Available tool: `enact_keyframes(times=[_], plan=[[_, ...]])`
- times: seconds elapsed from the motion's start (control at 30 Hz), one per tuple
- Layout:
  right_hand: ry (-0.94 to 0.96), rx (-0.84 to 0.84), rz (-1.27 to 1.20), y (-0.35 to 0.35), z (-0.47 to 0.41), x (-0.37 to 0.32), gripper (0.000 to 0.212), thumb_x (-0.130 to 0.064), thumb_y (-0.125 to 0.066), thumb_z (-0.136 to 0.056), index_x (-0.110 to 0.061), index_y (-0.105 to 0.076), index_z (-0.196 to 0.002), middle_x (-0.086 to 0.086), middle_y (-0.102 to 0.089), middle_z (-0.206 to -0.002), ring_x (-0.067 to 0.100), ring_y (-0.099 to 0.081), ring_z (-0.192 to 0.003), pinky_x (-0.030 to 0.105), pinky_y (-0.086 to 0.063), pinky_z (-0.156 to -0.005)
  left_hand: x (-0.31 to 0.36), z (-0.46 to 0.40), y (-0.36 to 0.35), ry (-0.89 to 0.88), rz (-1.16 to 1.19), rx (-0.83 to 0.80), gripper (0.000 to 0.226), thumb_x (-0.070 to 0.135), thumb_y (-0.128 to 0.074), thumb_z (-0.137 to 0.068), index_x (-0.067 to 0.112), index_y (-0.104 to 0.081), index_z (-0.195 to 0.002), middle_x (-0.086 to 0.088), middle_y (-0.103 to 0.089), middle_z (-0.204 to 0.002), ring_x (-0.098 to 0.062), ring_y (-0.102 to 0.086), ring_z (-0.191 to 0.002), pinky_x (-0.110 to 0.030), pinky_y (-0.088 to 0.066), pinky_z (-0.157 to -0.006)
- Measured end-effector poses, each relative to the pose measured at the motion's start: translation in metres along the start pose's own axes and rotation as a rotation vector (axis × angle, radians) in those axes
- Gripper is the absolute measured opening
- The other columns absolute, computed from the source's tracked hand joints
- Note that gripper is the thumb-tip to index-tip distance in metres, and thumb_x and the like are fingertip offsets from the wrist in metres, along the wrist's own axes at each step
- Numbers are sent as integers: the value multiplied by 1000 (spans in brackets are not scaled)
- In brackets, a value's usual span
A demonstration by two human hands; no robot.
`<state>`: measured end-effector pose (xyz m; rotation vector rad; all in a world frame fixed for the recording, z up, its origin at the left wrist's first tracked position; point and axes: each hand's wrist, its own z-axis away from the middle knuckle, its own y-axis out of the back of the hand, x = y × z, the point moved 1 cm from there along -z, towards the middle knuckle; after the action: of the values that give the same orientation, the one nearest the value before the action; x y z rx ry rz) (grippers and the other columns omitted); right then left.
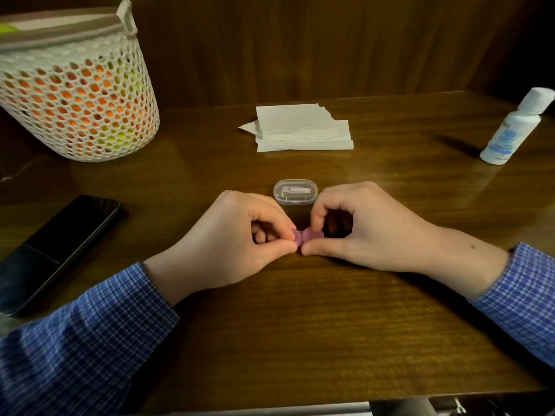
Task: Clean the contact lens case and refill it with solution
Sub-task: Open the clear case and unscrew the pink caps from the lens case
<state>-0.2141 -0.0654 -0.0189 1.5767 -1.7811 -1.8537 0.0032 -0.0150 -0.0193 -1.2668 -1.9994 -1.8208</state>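
Pinching purple lens case (304,236) | left hand (231,244) grip closed | right hand (354,232) grip closed

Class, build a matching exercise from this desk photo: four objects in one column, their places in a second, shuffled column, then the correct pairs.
Objects
1. lens case
2. solution bottle
3. phone
4. tissues

Places
A. far middle of the desk
B. left edge, lying flat
C. pinched between both hands
D. far right, standing

Pairs: 1-C, 2-D, 3-B, 4-A
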Motion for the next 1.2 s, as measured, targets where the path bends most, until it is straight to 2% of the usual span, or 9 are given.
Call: enact_keyframes(times=[0.13,0.3,0.4,0.53,0.7,0.8,1.03,1.1,1.2], plan=[[-18,6,-20,0,0,-1,15,-38,-84,-78,-28,-75,-84,-16,-74,-85,2,-71,-86,24,-58,-83,0,-1,-1,-14,-5,7,9,25,-80,-83,23,-82,-91,13,-75,-95,-13,-72,-83,-26,-59,-66],[-11,-144,-117,10,-1,4,13,-19,-85,-84,-23,-78,-94,-10,-77,-96,12,-71,-94,32,-59,-87,0,-2,-1,-13,13,5,8,25,-79,-83,22,-83,-90,14,-76,-95,-12,-73,-84,-28,-59,-66],[17,-104,-114,7,1,3,12,-22,-85,-83,-22,-76,-92,-9,-75,-94,13,-70,-92,34,-58,-84,0,-2,-1,-6,17,6,8,24,-80,-83,21,-83,-90,13,-75,-95,-13,-72,-84,-29,-59,-66],[12,18,-2,2,0,-2,21,-43,-84,-78,-26,-72,-81,-13,-68,-86,8,-66,-84,27,-55,-74,1,-1,-1,-6,3,3,7,22,-82,-83,22,-82,-90,14,-75,-95,-13,-72,-87,-30,-60,-68],[25,-63,-57,6,2,0,9,-25,-84,-84,-26,-76,-88,-13,-75,-91,7,-72,-89,29,-59,-83,1,-1,-1,11,26,-2,6,21,-82,-84,22,-83,-90,13,-75,-95,-17,-73,-85,-32,-59,-66],[38,-96,-88,7,3,1,13,-15,-83,-85,-23,-77,-92,-10,-74,-97,11,-71,-93,32,-59,-84,1,-1,-1,19,30,-5,6,21,-82,-84,22,-83,-90,12,-75,-95,-17,-72,-84,-33,-59,-66],[45,-20,-35,2,3,-2,17,-37,-84,-81,-26,-73,-87,-13,-67,-91,10,-65,-89,34,-56,-78,2,-2,0,8,7,-16,7,23,-80,-84,22,-82,-91,13,-75,-96,-15,-73,-88,-32,-60,-69],[43,-25,-26,2,2,-2,14,-35,-83,-82,-26,-72,-87,-14,-68,-89,8,-66,-88,32,-57,-79,2,-2,0,9,8,-18,7,23,-80,-83,22,-82,-91,13,-75,-96,-15,-73,-88,-32,-60,-69],[62,-87,-51,5,2,1,10,-20,-83,-86,-25,-75,-91,-12,-70,-94,9,-69,-91,29,-58,-81,1,-2,0,13,22,-21,7,23,-81,-84,22,-82,-90,12,-75,-96,-16,-72,-86,-32,-60,-67]])
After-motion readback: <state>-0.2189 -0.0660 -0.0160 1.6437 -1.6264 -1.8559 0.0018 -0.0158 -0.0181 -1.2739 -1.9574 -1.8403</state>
